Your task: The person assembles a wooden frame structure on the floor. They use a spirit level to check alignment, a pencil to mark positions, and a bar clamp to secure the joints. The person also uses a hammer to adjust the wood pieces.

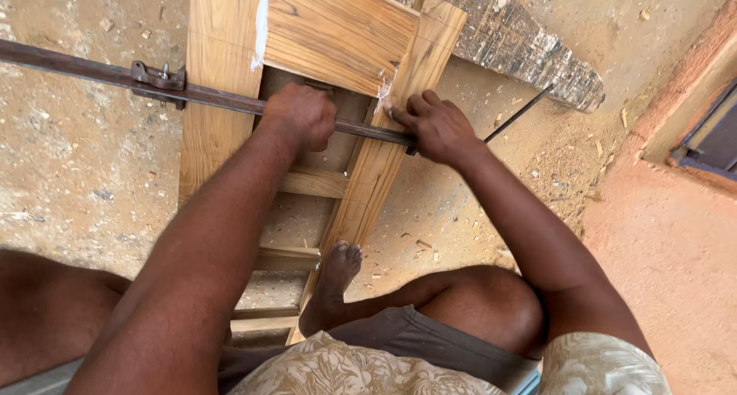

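Observation:
A wooden frame with cross rails and a fitted panel lies on the sandy ground. A long dark metal bar clamp runs across it from the left. My left hand is closed around the bar over the frame's opening. My right hand grips the clamp's end at the frame's right stile, fingers pressed on the wood. A thin metal rod sticks out to the right of that hand. White glue shows at the panel's joints.
My bare foot rests on the frame's lower right stile. A rough weathered board lies beyond the frame. Sawdust and wood chips cover the ground. A reddish wall with a dark frame stands at the right.

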